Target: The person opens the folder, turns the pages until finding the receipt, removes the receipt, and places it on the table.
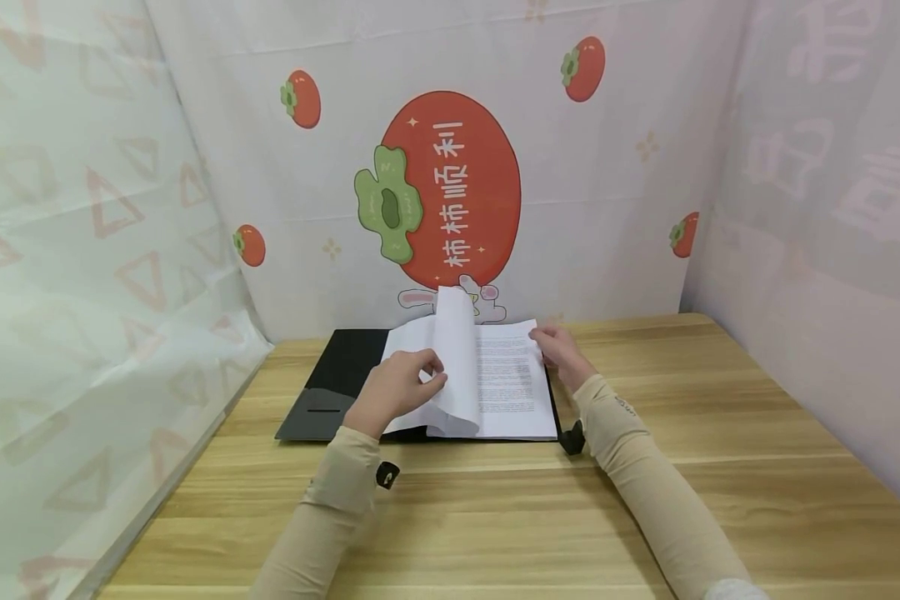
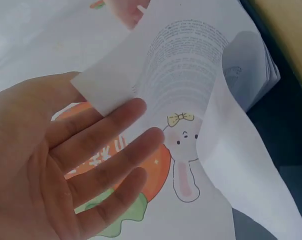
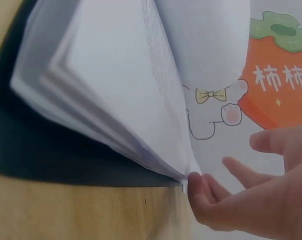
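White rectangular paper sheets (image 1: 506, 375) are seen as smooth and matt, the yellow-brown flat wooden table (image 1: 495, 517) as smooth and grained.

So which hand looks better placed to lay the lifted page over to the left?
Probably the left hand: its fingers touch the lifted page from that side. The right hand is across at the far right corner of the printed sheet.
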Available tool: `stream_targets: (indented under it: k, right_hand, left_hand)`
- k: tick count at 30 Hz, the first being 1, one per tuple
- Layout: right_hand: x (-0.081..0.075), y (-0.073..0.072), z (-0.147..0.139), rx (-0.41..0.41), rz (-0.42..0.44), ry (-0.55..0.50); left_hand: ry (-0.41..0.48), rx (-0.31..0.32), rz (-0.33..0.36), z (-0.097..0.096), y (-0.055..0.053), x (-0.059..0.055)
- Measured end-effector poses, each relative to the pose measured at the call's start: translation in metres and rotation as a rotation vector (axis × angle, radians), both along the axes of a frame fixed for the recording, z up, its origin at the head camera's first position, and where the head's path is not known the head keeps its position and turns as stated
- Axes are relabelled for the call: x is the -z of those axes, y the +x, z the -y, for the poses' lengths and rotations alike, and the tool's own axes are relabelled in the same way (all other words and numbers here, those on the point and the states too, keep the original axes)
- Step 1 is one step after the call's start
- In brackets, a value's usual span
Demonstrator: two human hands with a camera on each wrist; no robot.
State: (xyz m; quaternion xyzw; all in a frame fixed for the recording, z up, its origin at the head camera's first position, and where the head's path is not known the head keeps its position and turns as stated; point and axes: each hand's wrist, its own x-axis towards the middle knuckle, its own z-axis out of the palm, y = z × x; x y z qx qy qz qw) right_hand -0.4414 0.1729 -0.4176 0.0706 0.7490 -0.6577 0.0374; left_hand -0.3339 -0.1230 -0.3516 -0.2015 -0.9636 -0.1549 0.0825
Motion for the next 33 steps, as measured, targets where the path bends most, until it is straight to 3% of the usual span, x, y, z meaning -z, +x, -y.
stream_targets:
  k: [12,27,33]
  right_hand:
    - [0.002,-0.001,-0.002,-0.041,0.037,0.034]
    - [0.001,0.001,-0.004,-0.028,0.054,0.058]
    - [0.003,0.002,-0.003,-0.026,0.041,0.055]
  left_hand:
    - [-0.051,-0.087,0.094,0.014,-0.006,0.004]
    - [-0.105,-0.204,0.220,0.037,-0.018,0.008]
    - [-0.125,-0.232,0.277,0.042,-0.017,0.009]
